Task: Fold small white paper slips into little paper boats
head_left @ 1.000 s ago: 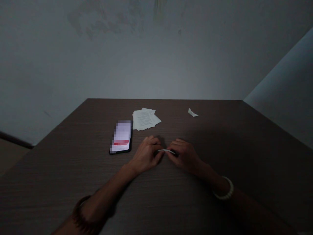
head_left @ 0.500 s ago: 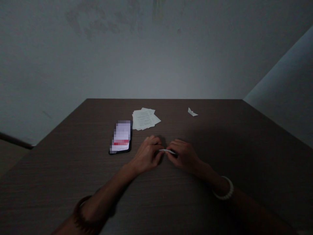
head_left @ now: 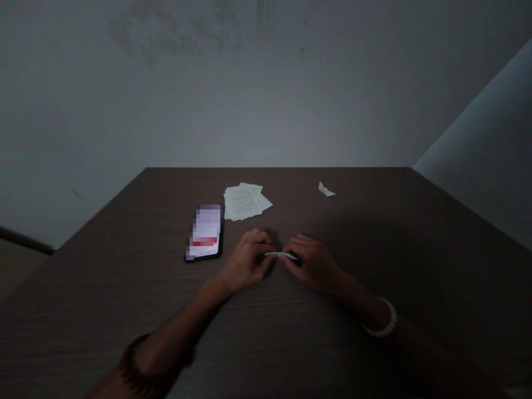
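Note:
My left hand (head_left: 246,259) and my right hand (head_left: 313,260) rest close together on the dark wooden table (head_left: 374,266). Both pinch a small folded piece of white paper (head_left: 280,255), which spans the gap between the fingertips just above the tabletop. The fingers of both hands are curled and closed on it. A white bracelet (head_left: 384,321) circles my right wrist and a dark band (head_left: 133,366) my left forearm.
A lit phone (head_left: 204,233) lies left of my hands. Behind it sits a loose stack of printed paper sheets (head_left: 246,201). A small folded paper shape (head_left: 326,190) rests at the far right of the table. A grey wall (head_left: 266,100) stands behind.
My left hand has shifted slightly to the left, so a bit more of the paper shows between the hands. Nothing else has moved.

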`<state>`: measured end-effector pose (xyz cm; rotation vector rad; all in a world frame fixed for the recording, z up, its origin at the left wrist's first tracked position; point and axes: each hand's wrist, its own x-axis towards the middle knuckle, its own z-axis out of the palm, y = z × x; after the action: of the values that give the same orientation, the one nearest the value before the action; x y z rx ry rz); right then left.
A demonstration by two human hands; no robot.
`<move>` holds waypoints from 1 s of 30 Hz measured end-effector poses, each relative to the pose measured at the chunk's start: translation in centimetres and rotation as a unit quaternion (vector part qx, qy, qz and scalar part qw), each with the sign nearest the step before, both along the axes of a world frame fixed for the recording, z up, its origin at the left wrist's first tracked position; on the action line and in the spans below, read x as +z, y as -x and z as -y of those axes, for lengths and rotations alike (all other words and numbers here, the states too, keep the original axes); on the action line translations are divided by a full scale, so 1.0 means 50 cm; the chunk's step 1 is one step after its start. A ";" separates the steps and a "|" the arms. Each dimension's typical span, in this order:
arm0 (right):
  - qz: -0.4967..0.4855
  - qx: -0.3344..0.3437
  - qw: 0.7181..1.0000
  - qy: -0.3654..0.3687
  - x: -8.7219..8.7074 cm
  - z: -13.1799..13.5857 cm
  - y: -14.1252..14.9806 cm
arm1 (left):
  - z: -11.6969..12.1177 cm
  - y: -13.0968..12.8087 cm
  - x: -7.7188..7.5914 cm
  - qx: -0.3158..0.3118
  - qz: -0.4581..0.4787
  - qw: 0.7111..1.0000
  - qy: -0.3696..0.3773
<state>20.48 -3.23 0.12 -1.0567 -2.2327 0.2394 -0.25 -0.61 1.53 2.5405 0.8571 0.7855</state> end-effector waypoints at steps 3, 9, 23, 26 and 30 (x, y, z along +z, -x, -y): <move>-0.004 0.007 1.000 0.001 0.001 0.000 0.000 | 0.000 0.000 0.001 0.004 -0.005 1.000 0.005; -0.017 -0.001 1.000 0.008 -0.001 -0.001 -0.001 | 0.000 -0.003 0.004 0.017 0.036 0.998 0.049; -0.045 -0.051 0.995 0.074 -0.008 -0.001 -0.001 | -0.005 -0.003 -0.004 0.032 -0.008 0.993 0.110; -0.027 -0.078 0.994 0.073 -0.011 -0.005 -0.003 | -0.006 0.001 -0.012 0.046 -0.033 0.996 0.067; 0.015 -0.090 0.995 0.048 -0.008 -0.007 -0.005 | -0.003 0.005 -0.015 0.038 -0.077 0.996 -0.006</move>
<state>20.75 -2.89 -0.31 -1.3136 -2.1538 0.2571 -0.51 -0.48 0.79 2.6184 1.0060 0.6248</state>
